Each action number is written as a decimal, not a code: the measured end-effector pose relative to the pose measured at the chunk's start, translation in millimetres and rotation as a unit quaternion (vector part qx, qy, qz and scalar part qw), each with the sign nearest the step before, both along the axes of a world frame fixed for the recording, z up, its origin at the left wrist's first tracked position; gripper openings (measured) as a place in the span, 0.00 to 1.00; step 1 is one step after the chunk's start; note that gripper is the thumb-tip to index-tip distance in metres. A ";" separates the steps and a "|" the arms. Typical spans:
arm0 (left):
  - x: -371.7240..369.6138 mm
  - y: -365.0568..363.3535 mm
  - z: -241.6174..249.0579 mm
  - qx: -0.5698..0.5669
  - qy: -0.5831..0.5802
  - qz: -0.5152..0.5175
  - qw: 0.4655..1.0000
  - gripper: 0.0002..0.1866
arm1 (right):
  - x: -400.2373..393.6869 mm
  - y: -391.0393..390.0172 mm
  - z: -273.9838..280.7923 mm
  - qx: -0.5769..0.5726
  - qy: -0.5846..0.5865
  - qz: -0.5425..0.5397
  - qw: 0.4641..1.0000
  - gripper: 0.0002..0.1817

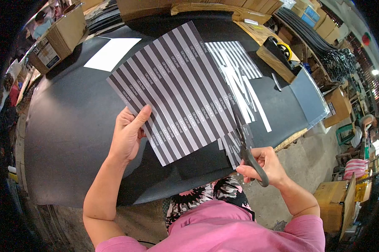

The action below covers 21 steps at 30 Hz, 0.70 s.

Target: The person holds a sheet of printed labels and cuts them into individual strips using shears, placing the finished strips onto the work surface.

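A large striped sheet [172,92] printed "GENUINE LEATHER" is raised over the black table. My left hand [130,133] pinches its lower left edge, thumb on top. At the sheet's right edge are black-handled scissors [247,154], gripped in my right hand [263,166], with the blades along that edge. Below the blades lie small striped pieces [232,147], partly hidden by the scissors. Beyond the sheet on the right are white strips [256,103] in a loose pile, near another striped sheet [246,59].
The black tabletop [67,126] has a white sheet [112,53] at the back left. A cardboard box [57,40] stands at the left edge. A tape dispenser [283,52] is at the back right. One person [365,126] is far right, another [41,25] far left.
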<state>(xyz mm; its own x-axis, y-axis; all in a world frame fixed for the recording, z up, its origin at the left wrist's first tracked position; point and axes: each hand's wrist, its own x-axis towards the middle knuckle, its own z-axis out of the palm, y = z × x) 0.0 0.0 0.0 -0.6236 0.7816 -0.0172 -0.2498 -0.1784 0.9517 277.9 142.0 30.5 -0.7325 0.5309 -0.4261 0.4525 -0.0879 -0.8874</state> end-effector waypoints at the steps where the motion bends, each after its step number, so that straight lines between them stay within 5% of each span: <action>1: 0.1 -0.2 0.4 -0.002 0.002 0.001 1.000 0.12 | 0.4 0.2 -0.5 0.001 0.004 0.004 1.000 0.16; 21: -0.3 -1.0 0.2 -0.015 0.001 -0.002 1.000 0.12 | 2.0 -1.5 -2.3 0.011 0.019 -0.003 1.000 0.16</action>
<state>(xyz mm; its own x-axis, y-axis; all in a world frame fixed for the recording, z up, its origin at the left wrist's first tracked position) -0.3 -1.0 0.2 -0.6202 0.7834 -0.0398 -0.2483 -0.1480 0.9573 279.9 140.6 28.2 -0.7453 0.5440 -0.3854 0.4176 -0.0697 -0.9060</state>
